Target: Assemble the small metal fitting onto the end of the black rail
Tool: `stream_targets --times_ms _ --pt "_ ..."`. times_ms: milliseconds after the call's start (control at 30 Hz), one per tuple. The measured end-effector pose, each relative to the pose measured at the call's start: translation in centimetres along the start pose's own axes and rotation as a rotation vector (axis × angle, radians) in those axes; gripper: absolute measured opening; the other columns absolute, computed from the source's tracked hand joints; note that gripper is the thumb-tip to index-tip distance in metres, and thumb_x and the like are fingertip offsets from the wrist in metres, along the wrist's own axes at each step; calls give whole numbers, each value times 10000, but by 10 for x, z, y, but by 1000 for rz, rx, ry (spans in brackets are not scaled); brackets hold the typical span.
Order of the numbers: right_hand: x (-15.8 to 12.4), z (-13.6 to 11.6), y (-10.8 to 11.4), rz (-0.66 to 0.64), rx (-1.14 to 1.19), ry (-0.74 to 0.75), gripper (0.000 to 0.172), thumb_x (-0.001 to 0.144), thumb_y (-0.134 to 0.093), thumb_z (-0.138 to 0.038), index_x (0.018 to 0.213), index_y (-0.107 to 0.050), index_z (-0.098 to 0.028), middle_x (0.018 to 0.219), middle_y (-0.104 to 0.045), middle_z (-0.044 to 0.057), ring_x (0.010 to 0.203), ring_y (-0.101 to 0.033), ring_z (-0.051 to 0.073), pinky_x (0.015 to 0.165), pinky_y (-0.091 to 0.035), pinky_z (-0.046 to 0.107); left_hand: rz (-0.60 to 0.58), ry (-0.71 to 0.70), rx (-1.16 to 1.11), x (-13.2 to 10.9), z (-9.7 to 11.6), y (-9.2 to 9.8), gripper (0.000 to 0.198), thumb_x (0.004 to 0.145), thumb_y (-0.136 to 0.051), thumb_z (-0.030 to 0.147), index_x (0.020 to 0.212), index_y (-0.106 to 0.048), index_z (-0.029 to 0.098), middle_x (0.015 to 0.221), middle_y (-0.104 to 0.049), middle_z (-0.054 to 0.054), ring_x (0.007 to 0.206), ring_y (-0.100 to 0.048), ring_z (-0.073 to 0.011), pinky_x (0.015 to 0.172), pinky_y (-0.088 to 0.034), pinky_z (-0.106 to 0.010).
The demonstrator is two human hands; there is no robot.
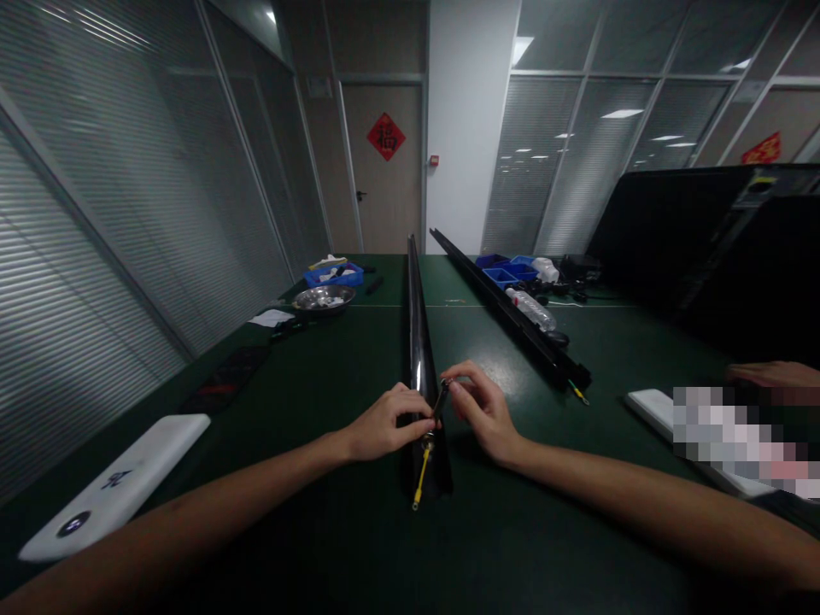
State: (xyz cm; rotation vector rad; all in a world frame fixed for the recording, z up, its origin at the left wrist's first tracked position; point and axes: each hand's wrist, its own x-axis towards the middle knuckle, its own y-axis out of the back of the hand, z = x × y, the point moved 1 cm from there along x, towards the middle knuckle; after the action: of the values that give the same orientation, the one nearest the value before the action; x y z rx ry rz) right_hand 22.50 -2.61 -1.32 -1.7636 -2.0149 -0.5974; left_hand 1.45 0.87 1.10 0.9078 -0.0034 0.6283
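A long black rail lies lengthwise on the green table, running away from me. My left hand rests on the rail's near end with its fingers pinched on the rail's edge beside a small metal fitting. My right hand pinches a small dark cylindrical part just right of the rail, its fingers closed on it. A yellow wire hangs out of the rail's near end below both hands.
A second black rail lies to the right, with a plastic bottle and blue bins beside it. A metal bowl and blue tray sit at left. White flat panels lie near both sides; another person's hand shows far right.
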Motion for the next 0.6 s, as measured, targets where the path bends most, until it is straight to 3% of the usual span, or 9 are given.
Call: stream_targets --times_ms 600 --pt "2 0 -1 -18 33 37 184 1064 -570 -394 1092 -671 -242 996 -564 16 601 -500 87 513 -397 231 15 -22 -3 0 -2 -1 154 1027 -634 325 995 -705 191 1041 -760 -24 1012 -678 -206 968 -361 -346"
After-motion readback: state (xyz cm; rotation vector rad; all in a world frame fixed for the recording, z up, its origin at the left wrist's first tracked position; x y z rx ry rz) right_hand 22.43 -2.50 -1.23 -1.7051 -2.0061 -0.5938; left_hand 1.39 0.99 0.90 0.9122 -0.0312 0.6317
